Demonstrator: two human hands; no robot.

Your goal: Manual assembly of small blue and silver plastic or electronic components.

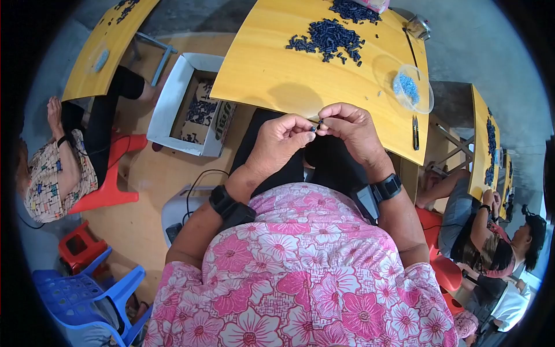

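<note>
Both hands meet in front of my chest at the table's near edge, fingertips almost touching. My left hand (280,141) is closed in a pinch on a small dark piece (313,129). My right hand (354,132) also pinches a small dark piece (320,123); the fingers hide most of it. Whether the two pieces are joined I cannot tell. Beyond my hands, a pile of short dark tube-like pieces (330,39) lies on the yellow table (260,69). To the right sits a clear round tub (428,99) with small light-blue bits (409,88) in it.
A slim black tool (415,133) lies near the table's right edge. Farther back are a second dark pile (354,10) and a metal tin (418,27). An open carton (167,110) holding dark pieces is on the floor at left. Other people sit at tables on both sides.
</note>
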